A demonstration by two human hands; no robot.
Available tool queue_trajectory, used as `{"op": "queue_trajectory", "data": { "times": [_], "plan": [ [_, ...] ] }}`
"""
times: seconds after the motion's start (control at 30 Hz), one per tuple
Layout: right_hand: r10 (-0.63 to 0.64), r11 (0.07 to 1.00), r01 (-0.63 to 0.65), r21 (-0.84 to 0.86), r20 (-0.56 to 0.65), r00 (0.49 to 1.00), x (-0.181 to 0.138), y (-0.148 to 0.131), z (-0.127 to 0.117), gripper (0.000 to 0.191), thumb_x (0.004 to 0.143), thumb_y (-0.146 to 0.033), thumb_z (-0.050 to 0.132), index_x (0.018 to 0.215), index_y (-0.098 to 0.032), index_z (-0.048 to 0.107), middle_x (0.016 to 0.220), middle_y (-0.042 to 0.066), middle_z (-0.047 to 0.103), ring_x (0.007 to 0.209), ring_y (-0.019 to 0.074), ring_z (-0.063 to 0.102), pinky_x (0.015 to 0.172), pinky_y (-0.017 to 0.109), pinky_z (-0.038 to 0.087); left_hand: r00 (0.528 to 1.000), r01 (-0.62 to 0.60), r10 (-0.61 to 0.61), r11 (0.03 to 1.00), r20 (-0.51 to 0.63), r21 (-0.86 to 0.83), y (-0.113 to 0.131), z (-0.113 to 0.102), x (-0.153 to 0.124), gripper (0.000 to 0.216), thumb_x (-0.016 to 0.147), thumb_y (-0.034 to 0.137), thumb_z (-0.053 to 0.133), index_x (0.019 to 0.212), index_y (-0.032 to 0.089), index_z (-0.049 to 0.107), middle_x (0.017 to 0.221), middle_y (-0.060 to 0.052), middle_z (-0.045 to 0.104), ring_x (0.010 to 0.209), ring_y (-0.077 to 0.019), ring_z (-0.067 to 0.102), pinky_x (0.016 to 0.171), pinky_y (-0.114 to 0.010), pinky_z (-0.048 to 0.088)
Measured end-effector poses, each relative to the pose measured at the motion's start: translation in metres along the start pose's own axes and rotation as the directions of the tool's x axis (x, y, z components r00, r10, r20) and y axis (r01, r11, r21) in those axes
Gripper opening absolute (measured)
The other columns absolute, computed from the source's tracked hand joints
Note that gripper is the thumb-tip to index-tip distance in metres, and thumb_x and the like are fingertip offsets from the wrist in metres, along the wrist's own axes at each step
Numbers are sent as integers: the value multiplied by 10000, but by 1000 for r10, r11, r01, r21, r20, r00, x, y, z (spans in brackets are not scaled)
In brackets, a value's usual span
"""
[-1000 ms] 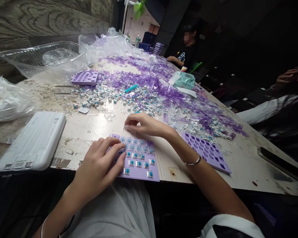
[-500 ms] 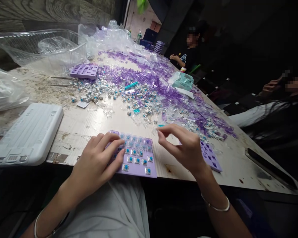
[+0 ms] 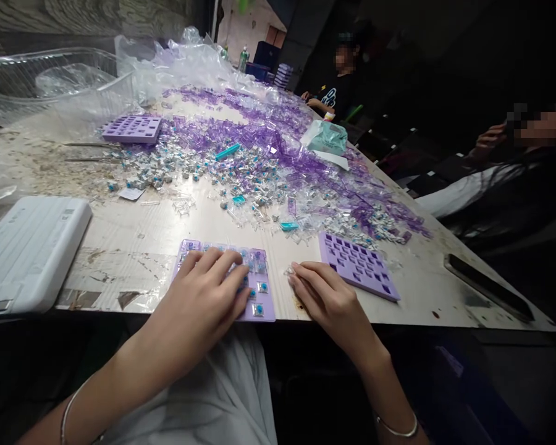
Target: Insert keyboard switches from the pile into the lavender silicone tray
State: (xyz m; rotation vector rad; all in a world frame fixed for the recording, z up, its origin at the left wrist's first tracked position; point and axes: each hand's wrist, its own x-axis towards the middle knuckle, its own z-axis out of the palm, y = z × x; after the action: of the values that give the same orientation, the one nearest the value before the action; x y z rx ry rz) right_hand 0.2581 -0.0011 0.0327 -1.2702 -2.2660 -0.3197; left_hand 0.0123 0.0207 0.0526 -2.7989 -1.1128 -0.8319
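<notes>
Both hands are down at the near edge of the table (image 3: 231, 225), either side of the same job. My left hand (image 3: 204, 300) lies palm down across the purple plate (image 3: 269, 303), fingers curled and slightly apart; their tips rest among the parts there, and I cannot tell whether they pinch anything. My right hand (image 3: 331, 296) is narrow, thumb and fingertips closed on a small clear piece (image 3: 288, 271), just beside the plate's right edge and not touching it.

Half a second ago that pinch was farther out, close to the loose parts (image 3: 259, 179); now it is lower and nearer to me, so the piece is away from the pile and level with the plate. My left hand has shifted too: it was over the plate's left side, and now it reaches across the middle, hiding most of the blue-centred switches (image 3: 258, 310). The few I see low on the right are bare, while clear caps (image 3: 259, 264) sit over the ones along the far rows, so the capping looks only partly done.

Past my right hand lies a second purple plate (image 3: 358, 266) with square openings, then a dark phone (image 3: 488, 287). Well to the left lies a white case (image 3: 32, 253).
</notes>
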Motion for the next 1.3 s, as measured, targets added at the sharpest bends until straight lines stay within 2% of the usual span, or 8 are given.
{"op": "queue_trajectory", "data": {
  "times": [0.2, 0.37, 0.6, 0.73, 0.8, 1.0, 1.2, 1.3],
  "plan": [
    [90, 988, -97, 119, 63, 994, 3, 2, 0, 124, 938, -208, 548, 1016, -185, 642, 972, 104, 661, 910, 227, 634, 798, 389, 551, 1000, -25, 25, 998, 1, -64, -3, 1, -2, 179, 970, 220, 455, 1104, 168, 562, 1046, -63, 599, 929, -217, 543, 789, -367, 432],
    [185, 943, -186, 275, 29, 982, 3, 3, 1, 126, 910, -176, 583, 984, -172, 685, 969, 90, 673, 908, 202, 653, 810, 344, 558, 997, -38, 28, 989, -67, -144, -7, -2, -10, 205, 967, 130, 424, 1134, 165, 538, 1014, -57, 596, 895, -175, 549, 754, -299, 443],
    [447, 726, -405, 556, 67, 892, -2, 10, -4, 163, 839, -253, 685, 996, -227, 723, 970, 41, 724, 854, 177, 699, 752, 294, 602, 988, 154, -153, 958, 26, -243, -12, -11, -20, 120, 968, 266, 488, 1077, 221, 512, 995, -11, 593, 911, -171, 554, 780, -308, 414],
    [544, 613, -498, 613, 129, 829, -4, 11, -2, 244, 825, -298, 702, 1061, -237, 701, 924, 25, 734, 818, 167, 714, 774, 289, 606, 985, 172, -155, 941, 80, -290, -10, -17, -19, 69, 971, 260, 475, 1028, 228, 498, 979, 12, 615, 896, -163, 570, 792, -326, 393],
    [525, 643, -496, 583, 135, 840, -4, 10, -2, 220, 852, -295, 670, 1063, -234, 689, 930, 28, 730, 824, 165, 710, 749, 276, 597, 985, 167, -145, 927, 90, -336, -9, -16, -16, 96, 970, 252, 482, 1063, 235, 496, 975, 26, 626, 903, -147, 585, 807, -311, 404],
    [340, 828, -351, 438, 105, 934, 1, 6, -5, 139, 935, -215, 546, 993, -216, 672, 994, 44, 704, 955, 165, 663, 826, 279, 530, 993, 115, -91, 922, 80, -369, -10, -12, -10, 157, 969, 228, 487, 1121, 224, 526, 1016, 12, 615, 957, -123, 585, 822, -259, 449],
    [415, 763, -425, 487, 134, 900, -2, 10, -3, 141, 879, -256, 640, 999, -235, 710, 1005, 41, 715, 929, 180, 673, 757, 281, 546, 969, 160, -216, 920, -122, -358, -27, -26, -25, 196, 924, 168, 566, 1110, 226, 579, 1063, 11, 626, 985, -93, 604, 831, -175, 481],
    [465, 705, -468, 532, 150, 872, -5, 11, -1, 159, 852, -296, 671, 996, -242, 708, 1005, 38, 711, 882, 178, 678, 784, 303, 560, 972, 132, -183, 944, -147, -304, -32, -27, -32, 226, 913, 126, 572, 1126, 202, 582, 1068, 2, 645, 999, -83, 615, 858, -153, 484]
  ]
}}
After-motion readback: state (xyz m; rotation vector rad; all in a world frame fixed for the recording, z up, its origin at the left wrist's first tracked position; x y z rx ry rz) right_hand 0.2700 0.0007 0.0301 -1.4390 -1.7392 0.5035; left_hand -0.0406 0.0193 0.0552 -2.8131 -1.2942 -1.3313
